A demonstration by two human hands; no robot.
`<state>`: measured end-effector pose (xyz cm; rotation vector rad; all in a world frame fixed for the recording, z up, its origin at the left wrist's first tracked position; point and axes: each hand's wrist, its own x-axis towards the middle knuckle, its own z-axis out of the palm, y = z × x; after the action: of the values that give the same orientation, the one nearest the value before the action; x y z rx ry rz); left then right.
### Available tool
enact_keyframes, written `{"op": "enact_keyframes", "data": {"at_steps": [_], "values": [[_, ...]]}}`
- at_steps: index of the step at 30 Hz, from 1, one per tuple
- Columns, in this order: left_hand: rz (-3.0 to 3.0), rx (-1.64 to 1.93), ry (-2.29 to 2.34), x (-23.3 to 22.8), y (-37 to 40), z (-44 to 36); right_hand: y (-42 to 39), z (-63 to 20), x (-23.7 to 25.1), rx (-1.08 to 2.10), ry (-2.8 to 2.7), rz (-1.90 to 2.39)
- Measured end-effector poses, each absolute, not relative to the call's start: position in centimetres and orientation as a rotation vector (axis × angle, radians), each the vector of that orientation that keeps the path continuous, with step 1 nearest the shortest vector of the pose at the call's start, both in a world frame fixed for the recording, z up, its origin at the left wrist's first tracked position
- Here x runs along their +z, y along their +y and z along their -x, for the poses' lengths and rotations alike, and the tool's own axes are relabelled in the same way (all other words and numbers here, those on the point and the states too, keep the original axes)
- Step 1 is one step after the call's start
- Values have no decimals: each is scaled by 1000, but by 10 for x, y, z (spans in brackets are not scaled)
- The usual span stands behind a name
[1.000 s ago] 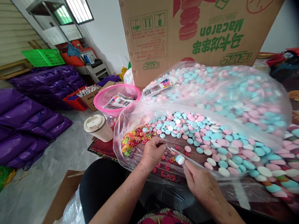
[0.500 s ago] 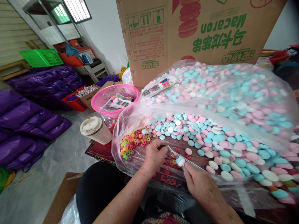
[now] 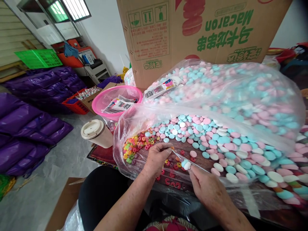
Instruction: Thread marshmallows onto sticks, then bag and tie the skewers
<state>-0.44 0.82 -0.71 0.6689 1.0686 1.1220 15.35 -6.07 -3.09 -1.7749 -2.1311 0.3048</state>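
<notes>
My left hand [image 3: 156, 157] is closed in a pinch at the upper end of a thin white stick [image 3: 177, 154]. A bit of orange, apparently a small ring candy [image 3: 172, 148], shows at its fingertips. Around the lower part of the stick is my right hand [image 3: 204, 184], fingers closed; more than one stick may be in it. Blue and white candy discs [image 3: 185, 164] sit together just ahead of the right fingertips. Loose red and yellow ring candies [image 3: 172, 175] lie beneath the hands. Pink, blue and white discs [image 3: 221, 139] spread out beyond them.
A large clear plastic bag [image 3: 240, 86] full of discs lies in front of a macaron carton [image 3: 154, 38]. Colourful rings [image 3: 134, 146] are heaped at left. Beside them stand a lidded cup [image 3: 97, 133] and a pink basket [image 3: 96, 104] holding printed packets.
The whole view has shifted slightly. My left fingertips have come to the stick's tip with a bit of orange at them. My right hand still grips the stick.
</notes>
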Motion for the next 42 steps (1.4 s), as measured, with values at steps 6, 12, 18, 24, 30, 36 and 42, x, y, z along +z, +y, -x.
{"op": "enact_keyframes", "data": {"at_steps": [6, 12, 18, 24, 30, 36, 42], "values": [[-890, 1178, 1155, -11, 5, 4, -63, -148, -28, 250, -2094, 1840], [-541, 1056, 911, -7, 0, -1, -62, -140, -32, 331, -2003, 1668], [-919, 984, 1032, -5, 3, -13, -46, -156, -40, 278, -1885, 1673], [-1896, 517, 1838, -6, 50, 1, -14, -170, -35, 359, -1895, 2026], [-2031, 468, 1753, -24, 49, 2, -10, -168, -41, 499, -1906, 1978], [-2094, 905, 1214, -14, 31, 8, -17, -171, -6, 1154, -1401, 1573], [-1876, 1051, 1115, 3, 7, -10, -26, -149, 1, 1340, -1054, 1300]]}}
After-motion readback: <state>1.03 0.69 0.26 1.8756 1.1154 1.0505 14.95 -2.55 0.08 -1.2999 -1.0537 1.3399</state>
